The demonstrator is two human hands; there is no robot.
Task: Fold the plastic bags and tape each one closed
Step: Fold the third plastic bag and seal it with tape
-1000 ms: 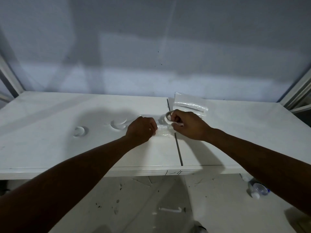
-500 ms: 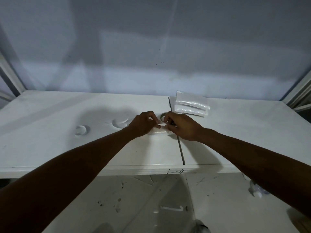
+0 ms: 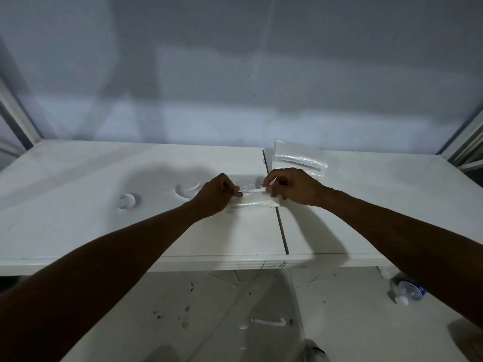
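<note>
Tape strip (image 3: 252, 190) in pinch of left grip (image 3: 218, 195), right grip (image 3: 295, 188) (folded bag (image 3: 254, 204) below)

- Bare workroom: plain white two-panel table (image 3: 78, 205) under the left hand (image 3: 217, 194) and right hand (image 3: 295, 188).
- Blank grey wall (image 3: 235, 74) beyond them.
- Scuffed, stained white floor (image 3: 209, 309) below them.

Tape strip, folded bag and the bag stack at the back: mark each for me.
tape strip (image 3: 254, 190), head view, middle of the stretched strip.
folded bag (image 3: 257, 204), head view, its top face.
bag stack (image 3: 298, 156), head view, centre of the top bag.
</note>
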